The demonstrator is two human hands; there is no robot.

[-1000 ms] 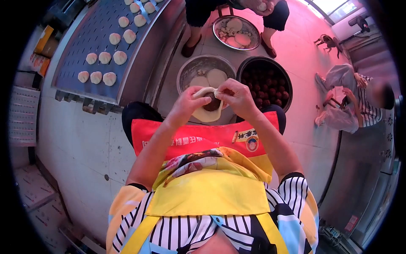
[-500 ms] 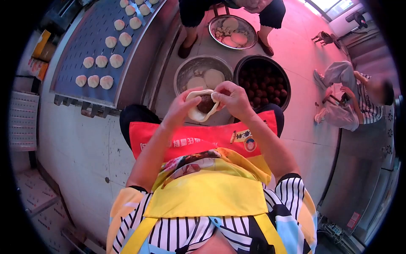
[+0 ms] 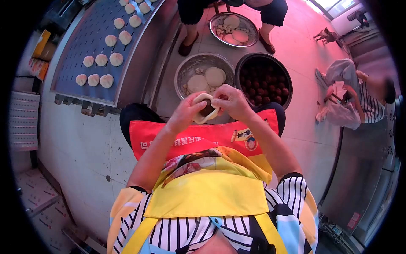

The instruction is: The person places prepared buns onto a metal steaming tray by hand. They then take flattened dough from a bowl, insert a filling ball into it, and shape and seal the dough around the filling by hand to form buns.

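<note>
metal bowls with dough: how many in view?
2. The near bowl is just beyond the left hand and right hand; the far bowl is between the co-worker's feet. Others may be hidden or out of frame.

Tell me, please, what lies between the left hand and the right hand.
In the head view, a dough wrapper with dark filling inside lies between the left hand and the right hand, both holding it.

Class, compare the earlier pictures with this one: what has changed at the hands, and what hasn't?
The dough has been drawn inward around the dark filling, narrowing its opening. The left hand and right hand both kept hold. The buns, tub and metal bowl stayed put.
</note>
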